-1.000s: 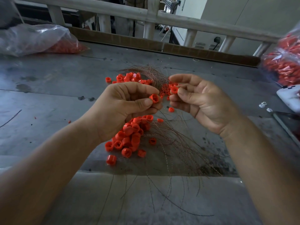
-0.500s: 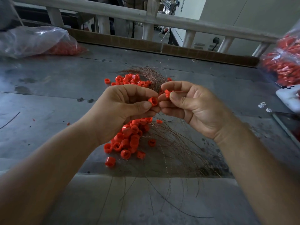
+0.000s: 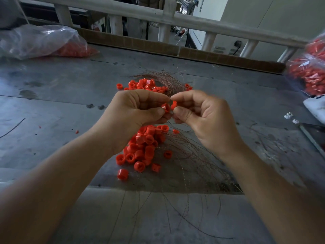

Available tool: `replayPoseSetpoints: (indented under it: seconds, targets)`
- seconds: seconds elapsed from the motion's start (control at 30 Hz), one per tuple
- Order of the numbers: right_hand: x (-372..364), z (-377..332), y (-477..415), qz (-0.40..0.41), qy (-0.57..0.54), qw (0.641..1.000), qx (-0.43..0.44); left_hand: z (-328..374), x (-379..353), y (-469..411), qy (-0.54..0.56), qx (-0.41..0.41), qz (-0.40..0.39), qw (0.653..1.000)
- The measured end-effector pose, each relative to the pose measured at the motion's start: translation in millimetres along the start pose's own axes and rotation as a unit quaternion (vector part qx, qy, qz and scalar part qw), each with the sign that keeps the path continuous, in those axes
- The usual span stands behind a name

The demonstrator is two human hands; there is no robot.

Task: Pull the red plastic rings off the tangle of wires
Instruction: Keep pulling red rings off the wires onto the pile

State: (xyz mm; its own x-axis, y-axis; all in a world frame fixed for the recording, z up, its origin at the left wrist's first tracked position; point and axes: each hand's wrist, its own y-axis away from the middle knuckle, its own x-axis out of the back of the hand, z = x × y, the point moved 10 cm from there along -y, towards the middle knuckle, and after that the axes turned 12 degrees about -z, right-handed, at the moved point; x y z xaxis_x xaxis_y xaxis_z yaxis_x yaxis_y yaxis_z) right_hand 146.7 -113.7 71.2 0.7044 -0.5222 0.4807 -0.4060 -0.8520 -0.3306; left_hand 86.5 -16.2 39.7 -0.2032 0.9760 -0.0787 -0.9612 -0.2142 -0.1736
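Observation:
My left hand (image 3: 135, 113) pinches a red plastic ring (image 3: 165, 107) between thumb and forefinger. My right hand (image 3: 202, 118) pinches a second red ring (image 3: 174, 105) right beside it, the two rings almost touching. Thin coppery wires (image 3: 186, 155) spread over the grey table below and behind my hands. A heap of loose red rings (image 3: 144, 147) lies under my left hand. Several more rings (image 3: 144, 85) lie beyond my hands at the far part of the wire tangle (image 3: 168, 79).
A clear plastic bag (image 3: 40, 41) with red rings lies at the far left, another bag of red rings (image 3: 309, 73) at the right edge. A white object (image 3: 316, 108) and small white bits (image 3: 290, 118) sit at the right. A wooden railing (image 3: 175, 18) borders the table's far side.
My right hand has moved left toward my left hand with its ring, so the two rings now sit side by side. Both hands rose slightly in view.

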Motion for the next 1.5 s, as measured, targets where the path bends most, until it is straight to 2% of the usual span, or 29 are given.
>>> replayPoseSetpoints:
  seconds: [0.13,0.33,0.73,1.27,1.4,1.5]
  targets:
    - [0.6,-8.0,1.7,0.029,0.059,0.997,0.027,1.2,0.9,0.3,-0.014,0.001,0.009,1.0]
    - [-0.2,-13.0,2.9,0.028,0.106,0.993,0.042,1.1,-0.4,0.5,-0.029,0.009,0.01,0.999]
    - [0.8,-13.1,4.0,0.021,0.123,0.991,0.046,1.5,-2.1,2.7,-0.043,0.018,0.008,0.999]
    - [3.1,-12.0,7.4,0.023,0.099,0.994,0.051,-7.2,-9.8,3.2,0.008,0.039,-0.024,0.999]
    - [0.1,-12.2,8.9,0.027,0.119,0.991,0.062,-0.6,-10.6,4.6,-0.061,0.012,-0.018,0.998]
    - [1.3,-11.2,8.3,0.03,0.105,0.992,0.065,-2.1,-9.4,4.0,-0.039,0.02,-0.018,0.999]
